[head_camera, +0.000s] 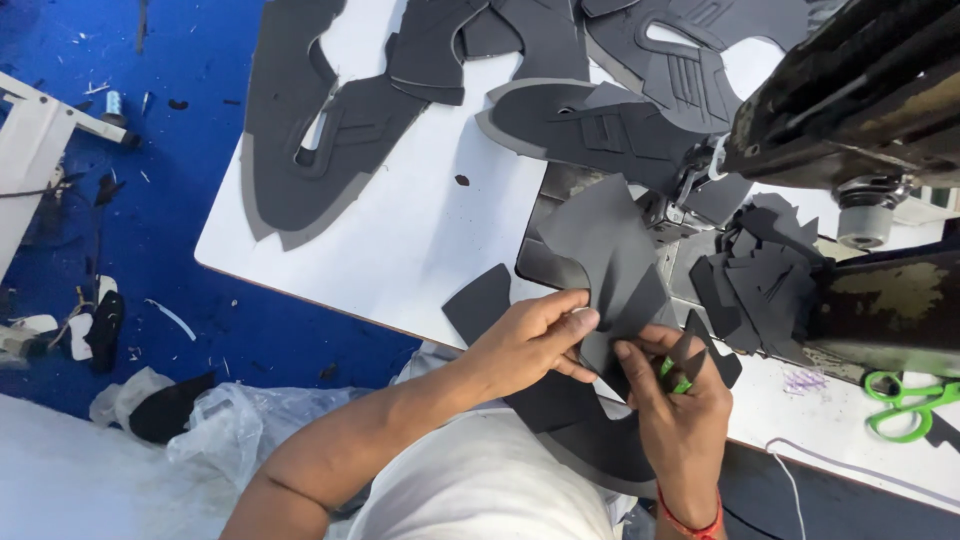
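My left hand (530, 340) pinches the lower edge of a dark grey cut fabric piece (600, 250) that lies over the bed of a sewing machine (860, 100). My right hand (680, 400) grips the same piece from below, and a small green-handled tool (677, 378) shows between its fingers. A larger dark shoe-upper piece (580, 420) hangs under both hands at the table's near edge. The piece hides the machine's needle area.
Several grey shoe-upper cut-outs (330, 130) lie spread over the white table (400, 240). A pile of small dark pieces (760, 270) sits right of the machine bed. Green scissors (905, 405) lie at the far right. Scraps litter the blue floor (180, 200) on the left.
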